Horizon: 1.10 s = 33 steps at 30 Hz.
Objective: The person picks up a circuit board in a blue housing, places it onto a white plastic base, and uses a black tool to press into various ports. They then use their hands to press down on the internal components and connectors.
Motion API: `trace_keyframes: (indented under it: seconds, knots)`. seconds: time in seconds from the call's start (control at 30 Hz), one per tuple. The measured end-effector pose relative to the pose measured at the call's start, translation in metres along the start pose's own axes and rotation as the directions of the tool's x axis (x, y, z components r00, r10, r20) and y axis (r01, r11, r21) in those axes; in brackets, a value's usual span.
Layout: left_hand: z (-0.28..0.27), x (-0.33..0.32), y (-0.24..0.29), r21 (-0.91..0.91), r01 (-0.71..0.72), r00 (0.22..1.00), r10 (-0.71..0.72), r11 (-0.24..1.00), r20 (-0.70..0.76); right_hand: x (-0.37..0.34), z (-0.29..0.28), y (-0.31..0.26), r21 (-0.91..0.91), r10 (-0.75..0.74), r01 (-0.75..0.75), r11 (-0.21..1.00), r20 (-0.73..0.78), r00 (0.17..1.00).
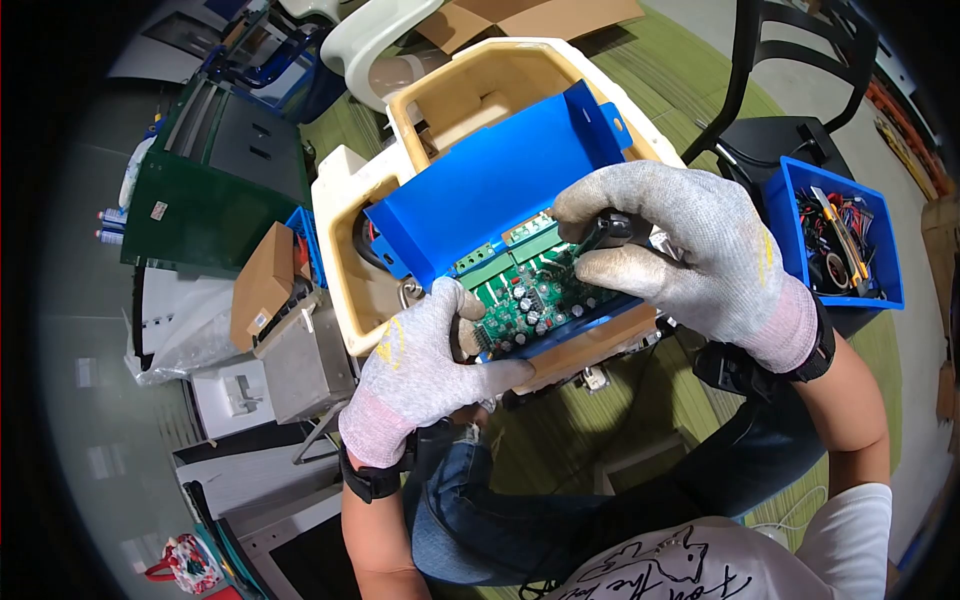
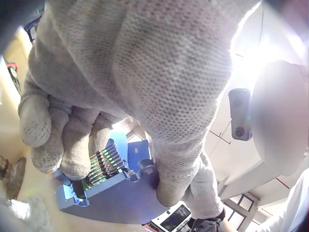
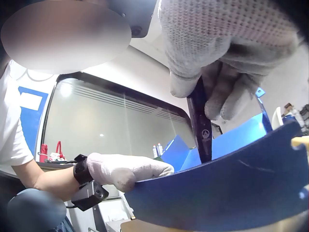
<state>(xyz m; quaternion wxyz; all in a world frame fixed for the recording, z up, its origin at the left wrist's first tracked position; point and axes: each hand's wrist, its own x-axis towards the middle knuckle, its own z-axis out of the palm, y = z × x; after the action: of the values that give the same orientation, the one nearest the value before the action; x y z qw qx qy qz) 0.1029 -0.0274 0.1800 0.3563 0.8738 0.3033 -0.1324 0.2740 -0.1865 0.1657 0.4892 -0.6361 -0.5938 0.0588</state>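
Observation:
A green circuit board point(image 1: 530, 300) lies in a blue metal housing point(image 1: 500, 170) over a cream plastic body point(image 1: 340, 220). The gloved left hand point(image 1: 415, 360) grips the housing's near left corner, its thumb along the near edge and its fingers curled at the board's left end; the left wrist view shows the hand point(image 2: 140, 63) over the blue housing point(image 2: 116, 198). In the right glove point(image 1: 700, 250), thumb and fingers pinch a black tool above the board's right part. The right wrist view shows this black tool point(image 3: 200, 121) upright behind the blue wall point(image 3: 227, 188), its lower end hidden.
A blue bin point(image 1: 890, 255) with wires, tape and a cutter stands at the right beside a black chair point(image 1: 740, 80). Cardboard point(image 1: 540, 15) lies beyond the cream body. On the left are a green cabinet point(image 1: 210, 210), a brown box point(image 1: 268, 280) and a metal box point(image 1: 305, 365).

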Motion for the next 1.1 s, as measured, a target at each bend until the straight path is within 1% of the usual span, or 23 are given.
trace_keyframes:
  seconds: [0.07, 0.27, 0.37, 0.47, 0.57, 0.67, 0.77, 0.87, 0.97, 1.07, 1.1]
  knots:
    - [0.000, 0.000, 0.000, 0.034, -0.005, 1.000, 0.005, 0.999, -0.002, -0.001, -0.001, -0.001, -0.018, 0.019, -0.020, 1.000, -0.013, 1.000]
    - [0.002, 0.002, -0.005, 0.089, -0.035, 0.999, 0.037, 0.995, -0.024, 0.000, 0.002, 0.005, -0.016, -0.002, 0.001, 1.000, -0.080, 0.997]
    - [0.000, 0.001, -0.002, 0.072, -0.008, 1.000, 0.008, 0.997, -0.001, 0.001, 0.000, 0.003, -0.034, 0.080, -0.083, 0.996, -0.070, 0.994]
    - [0.002, 0.002, -0.007, 0.101, -0.060, 0.997, 0.064, 0.993, -0.034, 0.003, -0.002, 0.001, -0.064, 0.099, -0.103, 0.993, -0.067, 0.993]
    - [0.001, 0.002, -0.005, 0.097, -0.042, 0.999, 0.043, 0.994, -0.015, 0.005, 0.000, 0.001, -0.129, -0.029, 0.010, 0.992, -0.148, 0.989]
    - [0.002, 0.003, -0.008, 0.083, -0.071, 0.997, 0.074, 0.994, -0.029, 0.003, 0.004, -0.001, -0.070, 0.141, -0.151, 0.986, -0.131, 0.981]
    - [0.003, 0.003, -0.009, 0.078, -0.089, 0.995, 0.093, 0.993, -0.037, 0.003, 0.006, -0.004, -0.077, 0.129, -0.139, 0.987, -0.120, 0.984]
    - [0.002, 0.002, -0.007, 0.112, -0.061, 0.998, 0.064, 0.992, -0.027, 0.001, 0.003, 0.002, -0.198, 0.050, -0.060, 0.978, -0.053, 0.997]
    - [0.002, 0.003, -0.008, 0.120, -0.076, 0.996, 0.080, 0.990, -0.029, 0.003, -0.001, 0.000, -0.191, 0.124, -0.133, 0.972, -0.057, 0.991]
    - [0.002, 0.003, -0.008, 0.098, -0.098, 0.994, 0.102, 0.990, -0.035, 0.003, 0.008, 0.009, -0.098, 0.105, -0.120, 0.988, -0.152, 0.983]
    - [0.002, 0.002, -0.006, 0.092, -0.085, 0.996, 0.087, 0.992, -0.028, 0.003, 0.008, 0.008, -0.095, 0.139, -0.153, 0.984, -0.145, 0.980]
